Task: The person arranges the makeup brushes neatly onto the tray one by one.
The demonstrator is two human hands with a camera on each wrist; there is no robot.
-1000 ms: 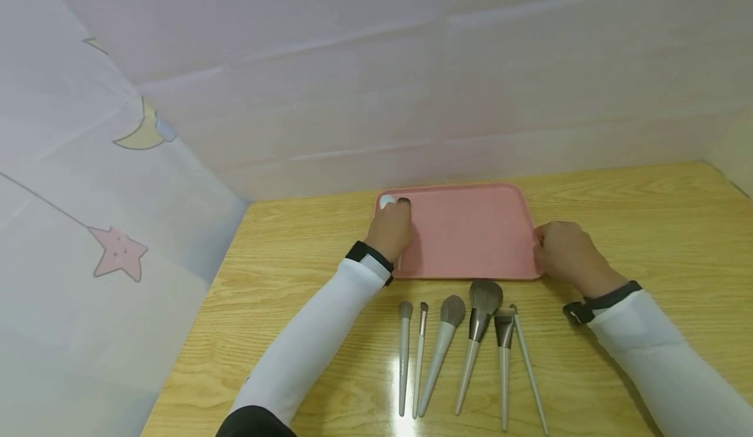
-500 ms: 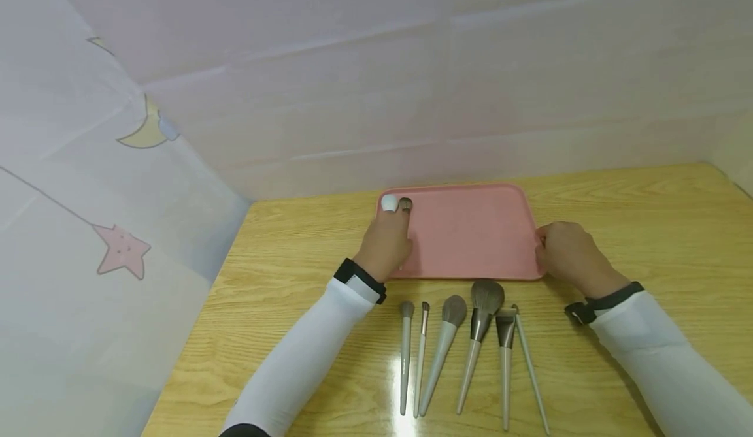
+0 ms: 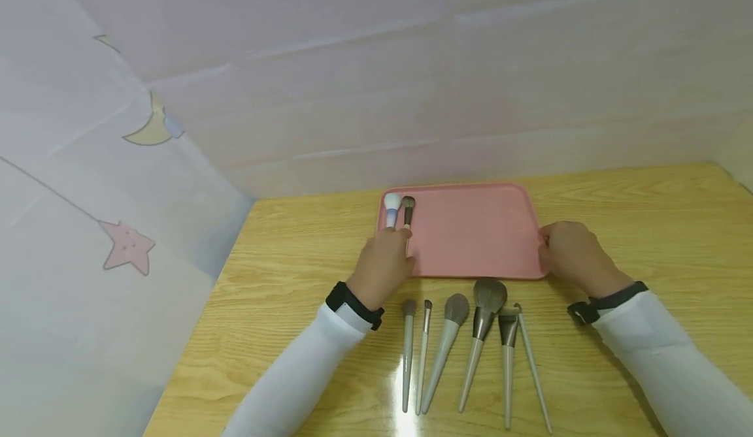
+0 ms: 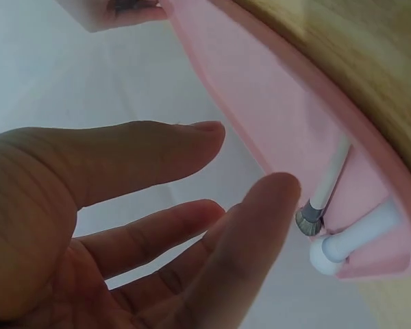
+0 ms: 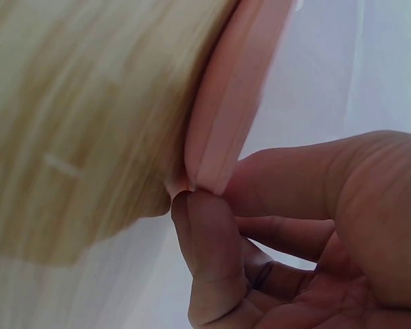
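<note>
wooden surface (image 3: 282, 306) carries the pink tray (image 3: 470, 241), pinched at its edge by the right hand (image 3: 567, 251). the left hand (image 3: 382, 267) is relaxed and empty; two brushes (image 3: 400, 210) should be kept level inside.

Your pink plastic tray (image 3: 470, 234) lies on the pale wooden table (image 3: 647, 228), with two small makeup brushes (image 3: 399, 211) in its far-left corner — side by side. Six long-handled makeup brushes (image 3: 465, 345) lie in a row on the table before the tray — between your arms.
</note>
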